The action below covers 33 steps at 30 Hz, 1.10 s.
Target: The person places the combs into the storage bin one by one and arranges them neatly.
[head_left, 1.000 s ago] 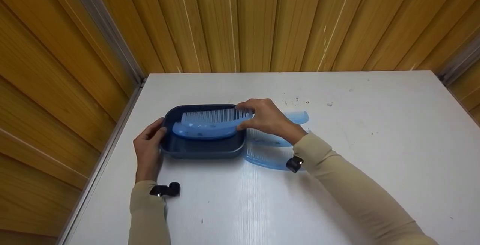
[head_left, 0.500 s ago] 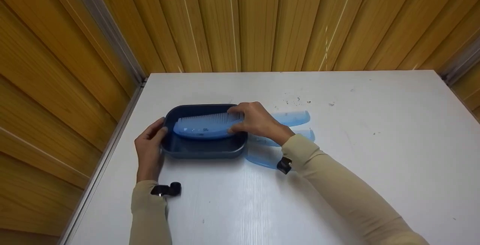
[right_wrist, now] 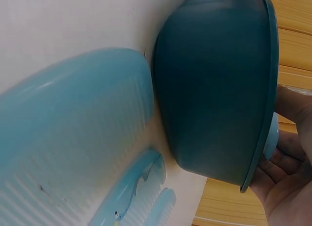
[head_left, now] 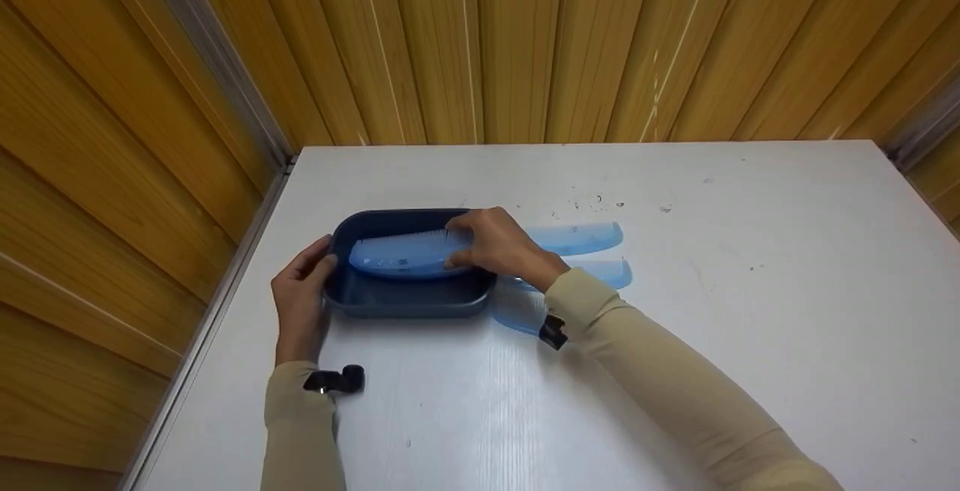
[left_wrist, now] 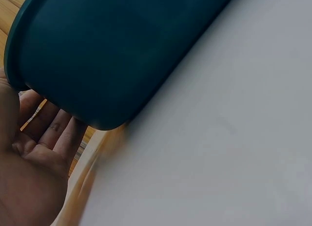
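Note:
A dark blue rounded basin [head_left: 412, 309] stands on the white table. My left hand [head_left: 300, 288] grips its left end, thumb over the rim and fingers spread against the outer wall, as the left wrist view shows from below. Inside the basin, my right hand [head_left: 499, 243] pinches the right end of a light blue comb [head_left: 405, 254], thumb on the spine side and fingers on the toothed side. The comb lies almost level, lined up over another blue shape beneath it. In the right wrist view only a small bit of comb [right_wrist: 272, 136] shows past the rim.
To the right of the basin several similar combs lie on the table: a far one [head_left: 577, 237], a middle one [head_left: 611, 273] and a near one [head_left: 517, 311], partly under my right wrist. Wood-patterned panels [head_left: 517, 48] rise behind the table and at its left.
My right hand has moved left and slightly down with the comb, lowering it into the basin until it lines up with the blue comb below. My left hand stays at the basin's end.

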### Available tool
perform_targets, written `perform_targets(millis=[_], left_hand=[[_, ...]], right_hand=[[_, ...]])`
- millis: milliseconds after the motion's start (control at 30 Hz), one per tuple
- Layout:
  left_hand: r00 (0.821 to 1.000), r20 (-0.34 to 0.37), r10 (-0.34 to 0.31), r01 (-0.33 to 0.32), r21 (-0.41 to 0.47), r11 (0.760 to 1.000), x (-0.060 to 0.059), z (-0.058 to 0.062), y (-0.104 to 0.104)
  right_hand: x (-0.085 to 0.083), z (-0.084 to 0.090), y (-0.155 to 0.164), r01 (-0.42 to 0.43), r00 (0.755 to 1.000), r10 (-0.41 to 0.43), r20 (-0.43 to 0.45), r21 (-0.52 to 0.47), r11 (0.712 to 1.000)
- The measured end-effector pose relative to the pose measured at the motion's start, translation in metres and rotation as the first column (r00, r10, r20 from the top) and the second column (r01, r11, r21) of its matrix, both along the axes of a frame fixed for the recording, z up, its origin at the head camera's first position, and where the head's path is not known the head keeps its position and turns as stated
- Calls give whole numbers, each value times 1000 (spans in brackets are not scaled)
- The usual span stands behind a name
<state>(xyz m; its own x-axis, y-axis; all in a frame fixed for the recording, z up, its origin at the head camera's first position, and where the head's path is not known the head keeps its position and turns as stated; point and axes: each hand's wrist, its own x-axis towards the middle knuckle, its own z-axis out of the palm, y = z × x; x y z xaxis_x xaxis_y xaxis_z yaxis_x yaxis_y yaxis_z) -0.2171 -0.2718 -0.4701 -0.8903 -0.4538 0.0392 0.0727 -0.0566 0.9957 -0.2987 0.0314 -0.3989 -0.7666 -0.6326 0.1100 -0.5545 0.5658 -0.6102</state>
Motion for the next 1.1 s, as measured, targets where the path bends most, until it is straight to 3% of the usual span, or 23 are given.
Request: perform_targets(millis=[267, 567, 1100], left_hand=[[1000, 0, 13, -13, -40, 999, -2, -2, 0], [1000, -1, 0, 0, -13, 1000, -1, -1, 0], [1000, 6, 7, -7, -30, 1000, 0, -3, 0]], right_hand=[[-2, -4, -6, -14, 1000, 14, -11, 10, 1000], [-3, -6, -10, -28, 1000, 29, -11, 41, 999], [-2, -6, -16, -30, 999, 37, -36, 183, 983]])
